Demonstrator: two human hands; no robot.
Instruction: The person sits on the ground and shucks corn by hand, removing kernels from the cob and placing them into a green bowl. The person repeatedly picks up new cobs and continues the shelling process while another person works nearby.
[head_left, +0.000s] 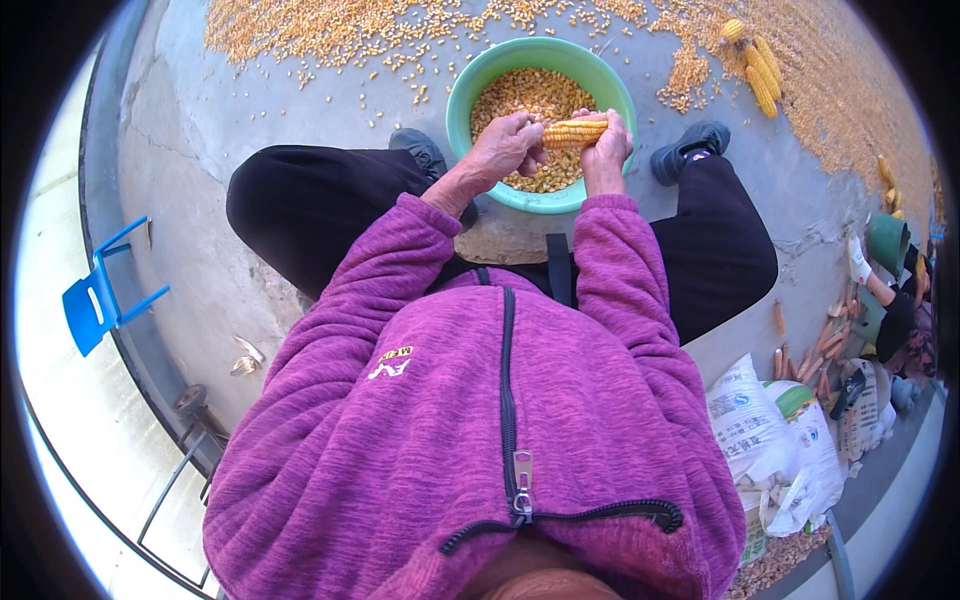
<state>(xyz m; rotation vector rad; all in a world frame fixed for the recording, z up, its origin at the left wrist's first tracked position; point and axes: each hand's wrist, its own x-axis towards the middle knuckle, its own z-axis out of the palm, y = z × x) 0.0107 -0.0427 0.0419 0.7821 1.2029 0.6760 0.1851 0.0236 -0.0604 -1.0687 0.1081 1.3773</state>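
My right hand (607, 150) is closed around the right part of a yellow corn cob (574, 134), held level above a green plastic basin (466, 105). A strip along the cob's upper side looks paler. At the cob's left end is my left hand (508, 148), its fingers curled. Whether those fingers grip the cob or something small is hidden. Loose corn kernels (525, 86) fill the lower part of the basin, which stands on the concrete floor between my shoes.
Kernels (337, 30) lie spread over the floor ahead, with whole cobs (763, 75) at right. Another person's gloved hand (857, 259) shows at far right, near a green bucket (887, 244), bare cobs (825, 345) and white sacks (750, 420). A blue chair (94, 304) stands left.
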